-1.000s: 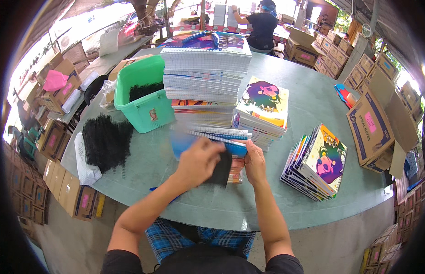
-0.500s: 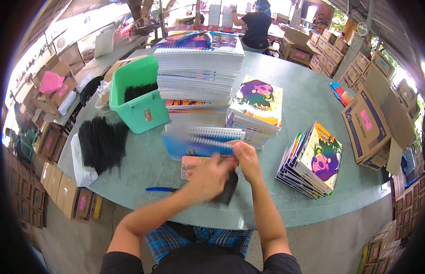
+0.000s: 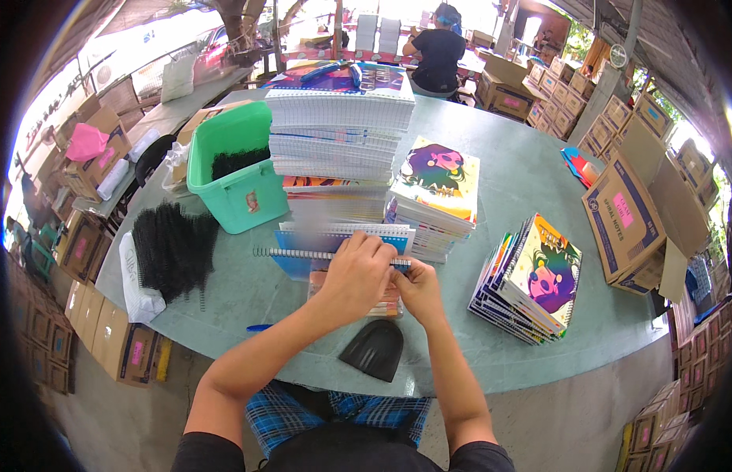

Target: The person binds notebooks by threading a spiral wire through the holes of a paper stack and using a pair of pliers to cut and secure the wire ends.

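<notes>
Close to me, a spiral notebook (image 3: 297,266) stands with its coil edge up, held between both hands. Its wire coil (image 3: 262,252) juts out past the left end of the edge. My left hand (image 3: 356,271) bends its fingers over the coil edge. At the right end, my right hand (image 3: 419,289) pinches the notebook's corner. A blue-covered, punched page block (image 3: 397,234) is right behind. Under the hands, a pinkish-orange flat block (image 3: 312,291) is partly covered. Nearer me lie a black round-topped piece (image 3: 374,351) and a blue pen (image 3: 258,327).
A tall stack of page blocks (image 3: 338,110) carries blue-handled pliers (image 3: 354,75). A green bin (image 3: 248,200) and a heap of black coils (image 3: 173,252) stand left. Notebook stacks (image 3: 435,177) (image 3: 543,275) and an open carton (image 3: 625,220) are right. A person (image 3: 437,51) sits beyond.
My left hand has moved up onto the notebook's coil edge, and the coil now shows clearly at the left. The black piece, formerly half hidden by my hands, is uncovered.
</notes>
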Demonstrator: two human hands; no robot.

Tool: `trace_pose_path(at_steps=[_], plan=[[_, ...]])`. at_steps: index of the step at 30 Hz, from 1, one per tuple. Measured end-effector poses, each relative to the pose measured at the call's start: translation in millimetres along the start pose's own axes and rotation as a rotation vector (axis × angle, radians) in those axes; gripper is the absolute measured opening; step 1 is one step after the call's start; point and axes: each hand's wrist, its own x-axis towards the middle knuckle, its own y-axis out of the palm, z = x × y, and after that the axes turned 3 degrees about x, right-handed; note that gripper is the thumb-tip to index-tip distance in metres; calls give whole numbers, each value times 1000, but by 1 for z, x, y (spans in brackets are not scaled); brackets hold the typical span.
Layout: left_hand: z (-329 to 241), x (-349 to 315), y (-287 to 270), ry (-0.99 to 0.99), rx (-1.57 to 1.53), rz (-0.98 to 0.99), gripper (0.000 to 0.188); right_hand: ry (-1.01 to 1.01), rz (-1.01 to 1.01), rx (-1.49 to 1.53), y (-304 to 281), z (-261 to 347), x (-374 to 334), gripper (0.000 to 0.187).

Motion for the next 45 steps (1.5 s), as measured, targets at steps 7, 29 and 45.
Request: trace_pose_path(at_steps=[7,29,45], plan=[[-3,5,18,68,-115,23,19,-70,-43,-106,-1,-13,-4,13],[11,-50,-15,104,14,-87,29,-206,-30,-174,-13,12,0,22],[73,-123,-74,-782,-618,228,32,-290,543,-705,130,66,64,28]])
